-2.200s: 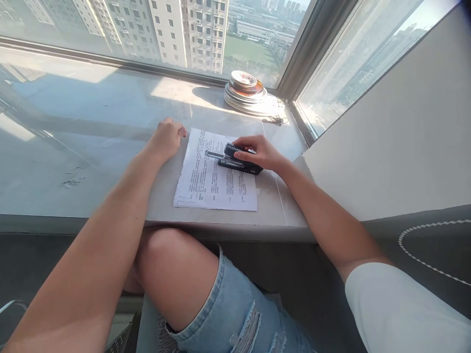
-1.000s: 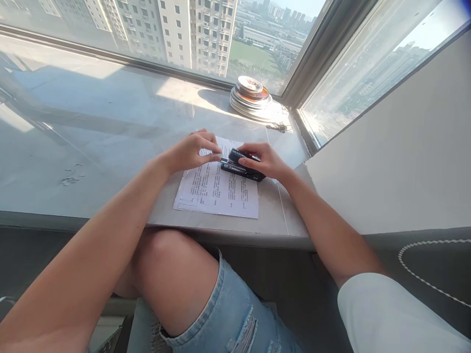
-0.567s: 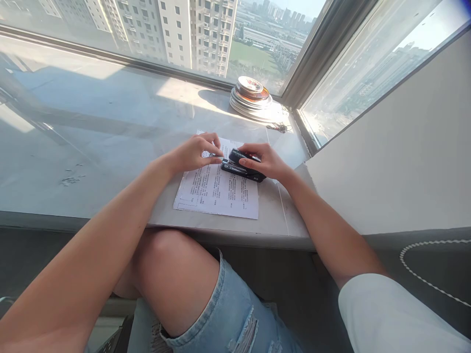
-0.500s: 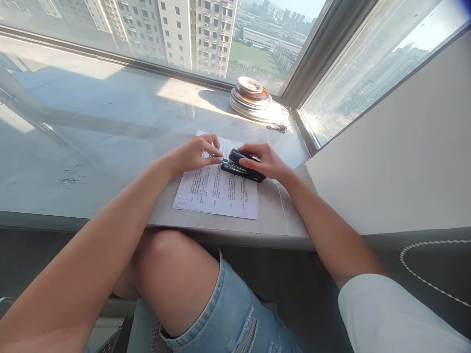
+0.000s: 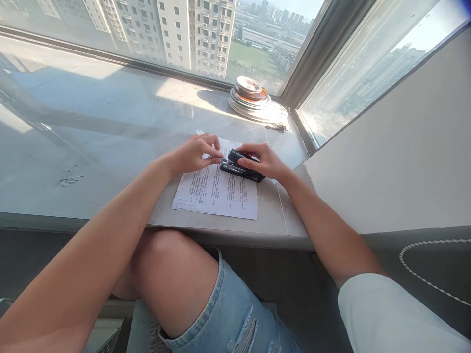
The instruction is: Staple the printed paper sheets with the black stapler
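A black stapler (image 5: pixel 241 168) lies on a printed sheet of paper (image 5: pixel 215 191) on the grey window sill (image 5: pixel 91 147). My right hand (image 5: pixel 263 161) is wrapped over the stapler's back end and holds it down. My left hand (image 5: pixel 195 152) has its fingers pinched together at the stapler's front tip, on a thin metal part that sticks out there. What exactly the fingertips pinch is too small to name.
A stack of plates (image 5: pixel 252 100) stands at the sill's far right corner by the window, with a small bunch of keys (image 5: pixel 278 128) beside it. A light wall (image 5: pixel 386 162) rises at the right. My bare knee (image 5: pixel 176 274) sits below the sill's front edge.
My left hand came from the paper's left edge to the stapler's front and pinched shut there. The right hand has stayed on the stapler. In the last half second almost nothing moved.
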Motion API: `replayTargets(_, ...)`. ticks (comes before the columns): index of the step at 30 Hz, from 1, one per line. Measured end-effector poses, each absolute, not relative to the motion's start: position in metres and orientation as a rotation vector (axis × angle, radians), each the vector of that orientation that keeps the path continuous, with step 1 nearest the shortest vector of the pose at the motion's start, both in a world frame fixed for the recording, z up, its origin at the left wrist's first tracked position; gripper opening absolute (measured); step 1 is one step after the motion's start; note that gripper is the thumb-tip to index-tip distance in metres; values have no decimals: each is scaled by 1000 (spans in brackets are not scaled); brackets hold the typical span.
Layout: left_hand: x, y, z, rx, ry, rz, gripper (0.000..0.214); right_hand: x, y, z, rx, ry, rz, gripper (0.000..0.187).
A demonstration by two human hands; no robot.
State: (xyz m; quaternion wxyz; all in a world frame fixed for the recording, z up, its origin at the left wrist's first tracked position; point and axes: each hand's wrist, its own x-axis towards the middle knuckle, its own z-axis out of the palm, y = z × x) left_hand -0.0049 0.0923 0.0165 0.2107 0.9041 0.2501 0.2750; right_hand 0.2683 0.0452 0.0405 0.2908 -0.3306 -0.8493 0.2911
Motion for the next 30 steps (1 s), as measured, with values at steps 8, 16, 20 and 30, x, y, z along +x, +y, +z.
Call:
replayTargets(8, 0, 82, 27, 2422, 667, 926, 18, 268, 46, 40, -881, -2253, 800, 44)
replayTargets(16, 2, 79, 31, 2340, 805, 1039, 23, 269, 46, 40, -892, -2239, 815, 43)
replayTargets(20, 1, 79, 31, 2368, 769, 1003, 24, 269, 45, 40, -885, -2246, 805, 44)
replayTargets(30, 2, 83, 23, 2373, 799, 954, 27, 268, 45, 40, -883, -2257, 792, 43)
